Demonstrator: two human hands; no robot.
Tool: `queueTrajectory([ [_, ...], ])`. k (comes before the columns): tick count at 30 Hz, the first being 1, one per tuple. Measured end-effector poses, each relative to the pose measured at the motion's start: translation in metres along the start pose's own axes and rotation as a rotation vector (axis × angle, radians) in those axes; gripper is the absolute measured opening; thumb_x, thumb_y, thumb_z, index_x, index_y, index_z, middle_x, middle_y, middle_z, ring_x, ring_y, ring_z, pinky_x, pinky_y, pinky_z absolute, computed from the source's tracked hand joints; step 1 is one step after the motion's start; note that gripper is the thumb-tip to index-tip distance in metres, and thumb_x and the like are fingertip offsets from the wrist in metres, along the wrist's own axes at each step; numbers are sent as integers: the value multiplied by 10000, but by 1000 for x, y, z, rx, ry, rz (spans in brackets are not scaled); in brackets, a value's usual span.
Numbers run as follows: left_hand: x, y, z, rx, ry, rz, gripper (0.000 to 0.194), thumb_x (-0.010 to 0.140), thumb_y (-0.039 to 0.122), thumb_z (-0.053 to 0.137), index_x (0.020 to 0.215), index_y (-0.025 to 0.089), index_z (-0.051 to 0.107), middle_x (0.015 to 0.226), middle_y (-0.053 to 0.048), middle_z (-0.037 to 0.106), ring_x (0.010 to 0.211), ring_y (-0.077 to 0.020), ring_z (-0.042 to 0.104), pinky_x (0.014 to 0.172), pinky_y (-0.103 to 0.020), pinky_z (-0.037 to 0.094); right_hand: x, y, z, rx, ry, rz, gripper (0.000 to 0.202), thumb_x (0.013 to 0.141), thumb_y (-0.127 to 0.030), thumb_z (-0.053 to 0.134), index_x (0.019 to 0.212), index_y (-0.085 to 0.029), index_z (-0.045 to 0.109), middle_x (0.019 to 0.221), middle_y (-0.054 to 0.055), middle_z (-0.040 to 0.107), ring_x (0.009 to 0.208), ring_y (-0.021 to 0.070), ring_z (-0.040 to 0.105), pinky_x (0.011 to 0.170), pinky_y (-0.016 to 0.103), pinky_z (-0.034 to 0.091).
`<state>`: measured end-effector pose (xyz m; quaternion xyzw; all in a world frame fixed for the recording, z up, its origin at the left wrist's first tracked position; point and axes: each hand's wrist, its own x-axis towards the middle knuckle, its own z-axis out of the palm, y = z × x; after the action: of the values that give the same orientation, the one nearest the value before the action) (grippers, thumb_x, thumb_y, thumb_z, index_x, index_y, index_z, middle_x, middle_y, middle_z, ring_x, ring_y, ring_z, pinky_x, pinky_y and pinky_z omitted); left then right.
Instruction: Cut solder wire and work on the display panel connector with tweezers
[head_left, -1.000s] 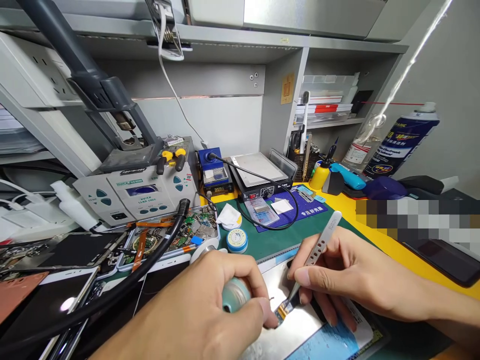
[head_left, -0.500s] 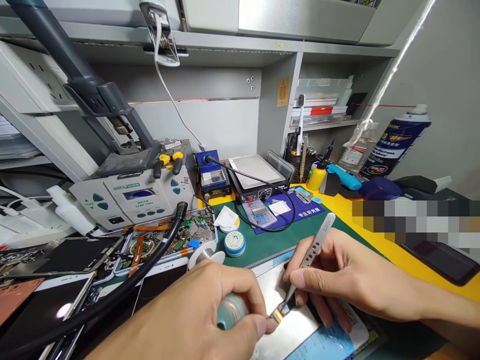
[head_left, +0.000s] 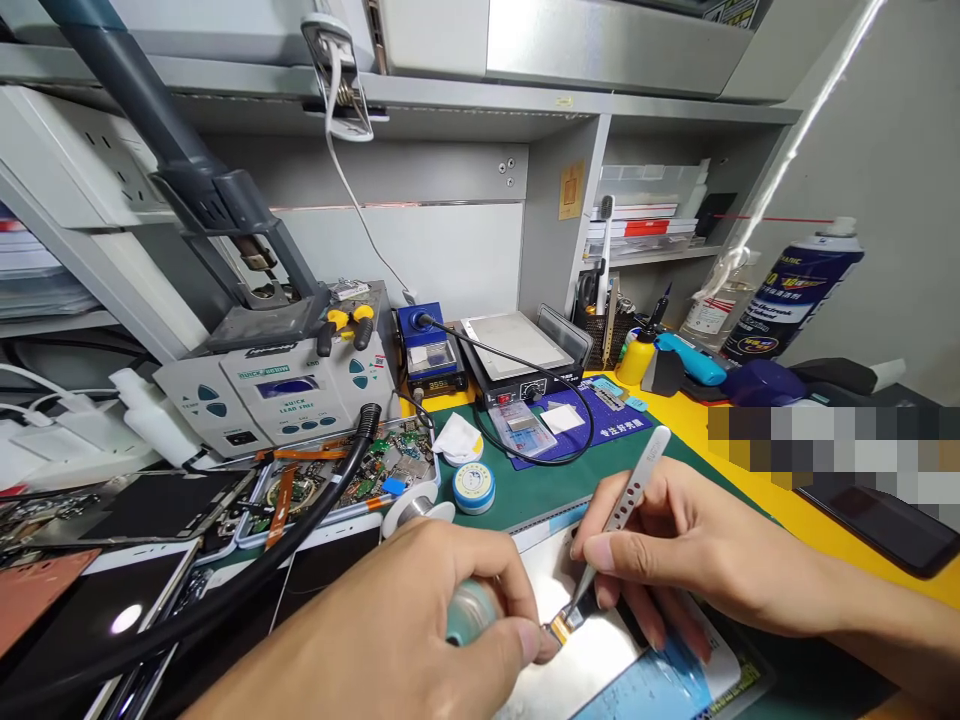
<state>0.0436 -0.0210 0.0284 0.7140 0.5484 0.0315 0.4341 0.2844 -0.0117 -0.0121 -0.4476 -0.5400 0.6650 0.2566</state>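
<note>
My right hand is closed on silver tweezers, whose tips point down at a small gold-coloured connector. That connector lies over a shiny metal plate. The thumb and forefinger of my left hand pinch together at the connector's left end. A greenish translucent round object shows inside the curl of my left hand, partly hidden by the fingers. Blue film covers the plate's lower right part.
A round blue-and-white tin and a solder spool stand beyond my left hand. A black hose crosses the left side, over circuit boards and phone screens. A dark phone lies at the right.
The whole view has shifted slightly, with the background now a little further right. Both hands keep nearly the same pose, and the tweezer tips remain at the connector.
</note>
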Motion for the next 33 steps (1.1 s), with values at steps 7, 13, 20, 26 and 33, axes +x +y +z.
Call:
queueTrajectory([
  [7, 6, -7, 8, -125, 105, 119, 332, 727, 576, 653, 884, 290, 715, 714, 10, 653, 784, -212, 629, 728, -250, 482, 2, 1, -1, -6, 8, 28, 312, 765, -399, 815, 806, -109, 708, 634, 26, 696, 407, 85, 593, 312, 124, 475],
  [13, 2, 0, 7, -94, 124, 95, 271, 732, 540, 663, 817, 290, 722, 776, 7, 682, 805, -211, 630, 730, -248, 472, 0, -2, 1, 13, 15, 33, 281, 757, -365, 821, 797, -111, 708, 627, 21, 699, 400, 79, 583, 304, 116, 473],
  [20, 1, 11, 2, -84, 55, 32, 220, 850, 457, 569, 777, 298, 703, 904, 54, 738, 841, -178, 649, 723, -233, 445, 4, 0, -2, 146, 7, 4, 265, 769, -358, 804, 730, -128, 678, 630, 24, 716, 381, 95, 619, 300, 127, 481],
  [26, 7, 0, 1, -343, -34, 84, 282, 876, 487, 573, 884, 213, 637, 837, 32, 723, 451, -58, 472, 457, -191, 355, 5, -2, -2, 304, 86, -43, 205, 747, -282, 791, 682, -138, 659, 551, 27, 701, 344, 105, 595, 282, 139, 469],
  [33, 17, 2, 13, -437, -40, 73, 242, 856, 411, 591, 862, 170, 592, 687, 7, 710, 368, -39, 425, 383, -160, 297, 5, -4, -6, 372, 88, -127, 195, 790, -307, 762, 833, -122, 714, 642, 45, 736, 382, 104, 624, 319, 146, 490],
])
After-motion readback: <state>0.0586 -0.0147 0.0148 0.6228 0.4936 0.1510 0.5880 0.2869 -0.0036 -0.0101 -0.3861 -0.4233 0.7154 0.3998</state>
